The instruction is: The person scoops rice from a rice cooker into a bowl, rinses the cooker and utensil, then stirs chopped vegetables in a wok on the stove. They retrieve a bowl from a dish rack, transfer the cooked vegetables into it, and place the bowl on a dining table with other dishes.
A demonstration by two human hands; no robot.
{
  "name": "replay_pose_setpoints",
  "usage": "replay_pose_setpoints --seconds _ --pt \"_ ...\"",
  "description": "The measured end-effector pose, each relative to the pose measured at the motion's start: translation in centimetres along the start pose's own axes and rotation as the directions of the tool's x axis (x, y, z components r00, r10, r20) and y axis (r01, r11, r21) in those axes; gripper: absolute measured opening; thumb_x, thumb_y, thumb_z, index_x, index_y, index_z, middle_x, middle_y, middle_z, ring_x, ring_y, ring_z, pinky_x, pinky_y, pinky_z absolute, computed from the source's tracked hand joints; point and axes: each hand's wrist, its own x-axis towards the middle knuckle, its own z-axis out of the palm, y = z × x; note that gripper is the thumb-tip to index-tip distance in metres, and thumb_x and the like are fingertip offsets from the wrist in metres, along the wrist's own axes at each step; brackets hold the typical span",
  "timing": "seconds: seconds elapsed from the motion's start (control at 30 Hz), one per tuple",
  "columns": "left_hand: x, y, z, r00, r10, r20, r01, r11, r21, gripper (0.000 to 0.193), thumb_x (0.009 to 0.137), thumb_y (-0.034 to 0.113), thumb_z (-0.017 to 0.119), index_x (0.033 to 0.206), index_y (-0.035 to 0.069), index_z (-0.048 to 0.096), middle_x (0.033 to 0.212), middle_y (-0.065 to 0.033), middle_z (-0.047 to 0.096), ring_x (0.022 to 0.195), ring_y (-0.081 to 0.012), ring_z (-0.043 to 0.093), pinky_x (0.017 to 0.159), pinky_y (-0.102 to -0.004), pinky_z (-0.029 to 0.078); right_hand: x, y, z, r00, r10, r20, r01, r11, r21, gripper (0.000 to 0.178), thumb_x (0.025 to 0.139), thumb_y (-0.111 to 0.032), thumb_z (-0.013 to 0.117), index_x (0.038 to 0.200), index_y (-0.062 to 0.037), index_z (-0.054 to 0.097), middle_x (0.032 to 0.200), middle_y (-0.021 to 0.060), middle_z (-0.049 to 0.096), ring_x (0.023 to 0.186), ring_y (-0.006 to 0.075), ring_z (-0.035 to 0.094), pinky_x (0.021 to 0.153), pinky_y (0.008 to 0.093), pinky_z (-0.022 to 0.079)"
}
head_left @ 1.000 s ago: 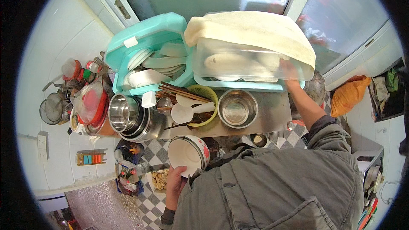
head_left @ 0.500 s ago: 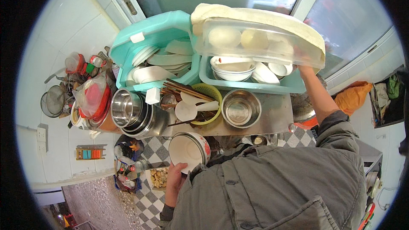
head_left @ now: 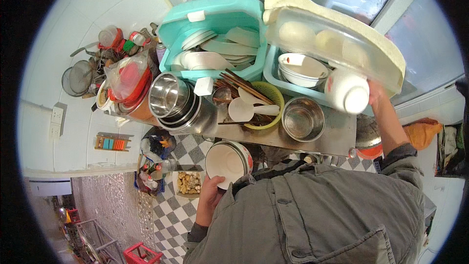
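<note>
In front of my body, my left hand (head_left: 211, 193) grips the rim of white bowls (head_left: 224, 162) that look stacked, with red patterning outside. Their opening faces up and to the left. At the right, my right hand (head_left: 376, 93) holds a white bowl (head_left: 347, 90) tilted on its side, its round foot toward me. The bowl is at the front edge of a teal dish box (head_left: 312, 94), below its raised clear lid (head_left: 337, 49); most of my right fingers are hidden behind it. More white bowls (head_left: 303, 71) sit in that box.
Left of it, an open teal box (head_left: 168, 63) holds white plates. A steel pot (head_left: 303, 120), a yellow-green basket (head_left: 266, 127) with chopsticks and ladles, and stacked steel pots (head_left: 171, 100) stand on the metal counter. A cream cloth (head_left: 391, 44) lies over the clear lid.
My right hand has come out of the right box toward me with a white bowl in it. My left hand still holds its bowls. The view has shifted, moving the counter things rightward and upward.
</note>
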Motion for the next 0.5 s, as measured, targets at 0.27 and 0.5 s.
replay_pose_setpoints --seconds 0.27,0.5 --pt "-1.9 -0.2 -2.8 0.994 0.003 -0.112 -0.013 0.996 -0.087 0.058 0.073 -0.002 0.057 0.129 0.002 0.042 0.114 -0.012 0.057 0.099 -0.0247 0.06 0.084 -0.0364 0.051 -5.0 9.6 6.4 0.917 0.38 -0.123 -0.378 0.729 -0.57 0.033 0.09 -0.036 0.061 0.094 -0.0043 0.066 0.082 0.0067 0.065 0.067 0.0164 0.063 0.06 0.0352 0.05" --pt "-2.2 -0.3 -7.7 0.99 -0.03 -0.141 0.014 0.994 -0.113 0.067 0.072 -0.01 0.049 0.136 0.005 0.033 0.125 -0.016 0.05 0.11 -0.0306 0.057 0.088 -0.0409 0.053 -6.9 12.2 17.2 0.882 0.398 0.25 -0.105 0.686 -0.72 0.023 0.096 -0.03 0.052 0.105 -0.0119 0.064 0.072 -0.0018 0.053 0.059 0.0072 0.05 0.054 0.0244 0.042"
